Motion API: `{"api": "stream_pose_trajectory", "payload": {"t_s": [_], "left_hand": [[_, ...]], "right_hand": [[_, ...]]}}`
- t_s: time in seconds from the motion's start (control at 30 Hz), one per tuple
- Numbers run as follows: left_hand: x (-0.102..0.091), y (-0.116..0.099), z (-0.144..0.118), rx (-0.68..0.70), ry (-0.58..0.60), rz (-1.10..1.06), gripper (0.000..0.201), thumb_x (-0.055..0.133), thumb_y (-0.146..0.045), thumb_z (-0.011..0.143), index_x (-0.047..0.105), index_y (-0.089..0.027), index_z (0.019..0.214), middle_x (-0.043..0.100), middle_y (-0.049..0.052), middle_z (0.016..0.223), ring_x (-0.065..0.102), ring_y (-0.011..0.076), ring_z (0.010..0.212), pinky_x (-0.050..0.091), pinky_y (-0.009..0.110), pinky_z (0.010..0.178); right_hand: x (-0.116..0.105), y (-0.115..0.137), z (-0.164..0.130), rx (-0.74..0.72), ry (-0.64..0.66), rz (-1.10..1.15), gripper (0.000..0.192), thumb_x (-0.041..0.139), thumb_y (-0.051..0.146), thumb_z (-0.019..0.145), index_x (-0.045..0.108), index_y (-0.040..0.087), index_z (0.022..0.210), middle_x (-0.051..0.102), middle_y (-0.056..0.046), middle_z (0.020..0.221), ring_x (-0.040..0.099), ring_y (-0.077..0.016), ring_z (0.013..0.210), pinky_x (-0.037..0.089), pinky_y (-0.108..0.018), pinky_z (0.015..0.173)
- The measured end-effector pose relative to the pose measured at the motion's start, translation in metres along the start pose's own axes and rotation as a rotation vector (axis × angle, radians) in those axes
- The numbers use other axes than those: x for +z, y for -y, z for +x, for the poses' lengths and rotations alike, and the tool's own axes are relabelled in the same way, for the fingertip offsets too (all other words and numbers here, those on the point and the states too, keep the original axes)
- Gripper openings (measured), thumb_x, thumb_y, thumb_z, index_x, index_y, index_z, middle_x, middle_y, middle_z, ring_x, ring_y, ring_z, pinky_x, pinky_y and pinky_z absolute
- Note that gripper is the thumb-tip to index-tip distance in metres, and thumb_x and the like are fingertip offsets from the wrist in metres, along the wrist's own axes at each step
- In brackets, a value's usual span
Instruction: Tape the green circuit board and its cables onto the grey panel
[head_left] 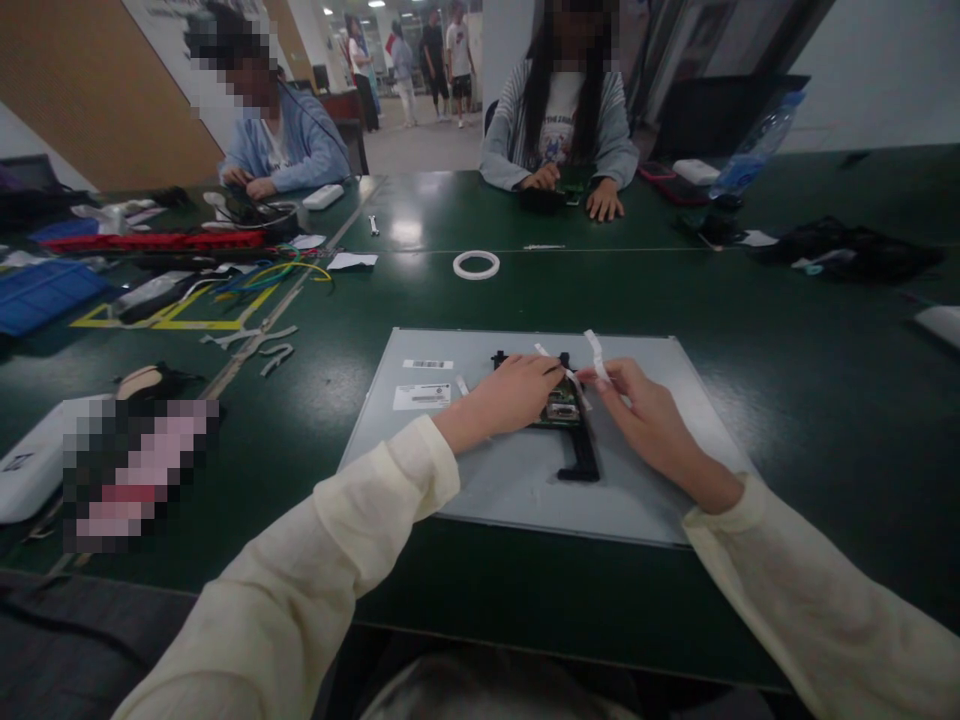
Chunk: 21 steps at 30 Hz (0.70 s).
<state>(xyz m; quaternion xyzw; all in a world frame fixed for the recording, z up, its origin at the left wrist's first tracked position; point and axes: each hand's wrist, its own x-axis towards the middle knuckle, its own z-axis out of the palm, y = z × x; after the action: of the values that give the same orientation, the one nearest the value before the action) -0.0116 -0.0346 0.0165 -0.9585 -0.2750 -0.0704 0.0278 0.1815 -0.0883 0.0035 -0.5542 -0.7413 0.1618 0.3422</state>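
Note:
A black plastic frame (pixel 581 452) with a green circuit board (pixel 561 408) lies on a light grey panel (pixel 465 480) in front of me. My left hand (pixel 523 388) is laid over the frame's left part, fingers stretched out and fingertips close to a strip of white tape. Its thumb is hidden. Between the thumb and fingers of my right hand (pixel 637 400) is a white tape strip (pixel 595 352), its free end sticking up, just right of the frame. Another short white strip (pixel 461 385) shows beside my left wrist.
A white tape roll (pixel 476 265) lies beyond the panel, a small wrench (pixel 374 226) farther back. Tape scraps (pixel 276 357), cables (pixel 277 272) and a blue tray (pixel 49 295) are on the left. Two people sit across the green table (pixel 420 295); a water bottle (pixel 757 145) stands far right.

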Motion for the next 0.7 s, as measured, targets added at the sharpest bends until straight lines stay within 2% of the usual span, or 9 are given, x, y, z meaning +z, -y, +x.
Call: {"api": "stream_pose_trajectory", "payload": {"t_s": [0.2, 0.37, 0.7], "left_hand": [[0.0016, 0.0017, 0.0003, 0.015, 0.004, -0.016, 0.041, 0.039, -0.011, 0.087, 0.043, -0.008, 0.128, 0.049, 0.011, 0.132, 0.048, 0.0228, 0.117, 0.036, 0.035, 0.098], [0.0024, 0.0005, 0.0005, 0.017, -0.003, -0.007, 0.038, 0.038, -0.011, 0.089, 0.044, -0.011, 0.126, 0.052, 0.012, 0.127, 0.051, 0.0209, 0.114, 0.037, 0.035, 0.095], [0.0023, 0.0004, -0.0001, 0.048, -0.017, 0.017, 0.035, 0.037, -0.014, 0.091, 0.046, -0.010, 0.124, 0.053, 0.011, 0.127, 0.050, 0.0214, 0.115, 0.037, 0.035, 0.097]], "right_hand": [[-0.0021, 0.0046, -0.0011, -0.029, -0.097, -0.070, 0.018, 0.038, 0.032, 0.093, 0.049, 0.021, 0.101, 0.065, -0.007, 0.104, 0.062, -0.0218, 0.093, 0.047, -0.034, 0.075], [-0.0007, 0.0030, -0.0025, -0.017, -0.050, -0.036, 0.016, 0.038, 0.033, 0.093, 0.048, 0.021, 0.097, 0.067, -0.005, 0.092, 0.065, -0.0201, 0.083, 0.047, -0.030, 0.069], [-0.0018, 0.0038, -0.0009, -0.019, -0.065, -0.056, 0.017, 0.038, 0.032, 0.093, 0.050, 0.021, 0.099, 0.066, -0.005, 0.096, 0.063, -0.0210, 0.089, 0.046, -0.032, 0.073]]}}
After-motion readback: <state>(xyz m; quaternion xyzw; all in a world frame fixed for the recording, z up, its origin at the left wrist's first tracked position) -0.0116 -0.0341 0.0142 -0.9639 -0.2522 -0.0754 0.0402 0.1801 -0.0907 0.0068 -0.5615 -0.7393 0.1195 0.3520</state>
